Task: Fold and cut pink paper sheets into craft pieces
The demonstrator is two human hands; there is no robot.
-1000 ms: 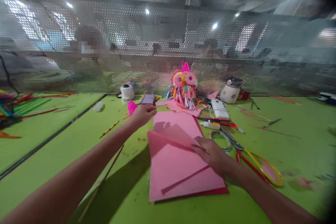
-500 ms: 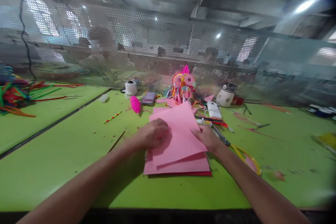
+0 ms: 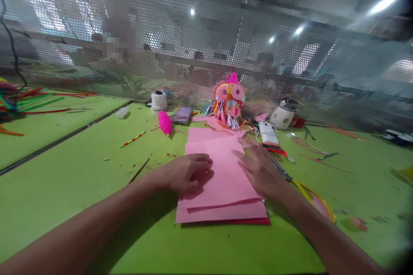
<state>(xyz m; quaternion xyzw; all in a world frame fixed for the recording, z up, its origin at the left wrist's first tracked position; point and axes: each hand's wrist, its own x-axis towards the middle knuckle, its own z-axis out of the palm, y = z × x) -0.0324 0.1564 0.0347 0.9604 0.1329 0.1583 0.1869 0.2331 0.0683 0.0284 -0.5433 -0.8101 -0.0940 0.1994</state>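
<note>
At the far left, a bundle of coloured strips [image 3: 27, 99] is lying loose on the green table [image 3: 48, 193], its red and green ends pointing towards the middle. Further right, a small translucent piece [image 3: 122, 113] is resting near the table's dark seam [image 3: 87, 126], and a red-and-yellow striped stick [image 3: 133, 139] is lying at a slant below it. A thin brown stick [image 3: 139, 170] is showing just above the left forearm. Towards the back, a white roll with a dark top [image 3: 158, 101] is standing upright, a bright pink ribbed spindle [image 3: 164, 123] is lying just in front, and a partly blurred flat object [image 3: 183, 114] is sitting beside them. The left hand [image 3: 187, 174] is placing its bent fingers over the left part of the pink sheets [image 3: 222, 167], thumb and fingers apart, clamping nothing; firmness of contact cannot be determined. The pink sheets are lying stacked at the centre, edges unaligned, with a darker red sheet [image 3: 258, 221] showing beneath at the near right corner. Behind the stack, a fringed figure with round eyes [image 3: 229, 101] is standing upright. The right hand [image 3: 263, 167], somewhat blurred, is spreading its fingers over the stack's right edge, gripping nothing visible. Beyond it, a white corded device [image 3: 268, 132] is lying near a white container with a dark lid [image 3: 284, 114], and yellow-handled scissors [image 3: 302, 189] are resting beside the right forearm.
</note>
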